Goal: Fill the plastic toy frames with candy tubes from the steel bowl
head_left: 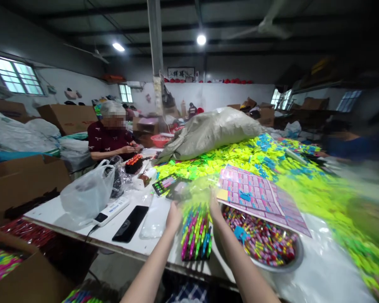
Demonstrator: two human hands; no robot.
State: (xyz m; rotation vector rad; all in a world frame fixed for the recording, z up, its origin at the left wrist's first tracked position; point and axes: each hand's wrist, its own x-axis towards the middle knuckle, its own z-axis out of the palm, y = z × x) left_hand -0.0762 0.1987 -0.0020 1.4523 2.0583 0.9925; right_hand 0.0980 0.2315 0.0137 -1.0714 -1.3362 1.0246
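A black-based box of bright pens, in pink, green, yellow and blue, stands at the table's front edge between my forearms. My left hand is beside its far left corner, and my right hand is at its far right. Both hands are blurred, and their fingers cannot be made out. Between and beyond them is a blurred, clear yellowish film or bag. Dark printed cards lie just past my left hand. Pink printed sheets lie past my right hand.
A metal bowl of small colourful pieces is right of my right forearm. At left are a black phone, a power strip and a plastic bag. Neon pieces are heaped behind. A person works at back left.
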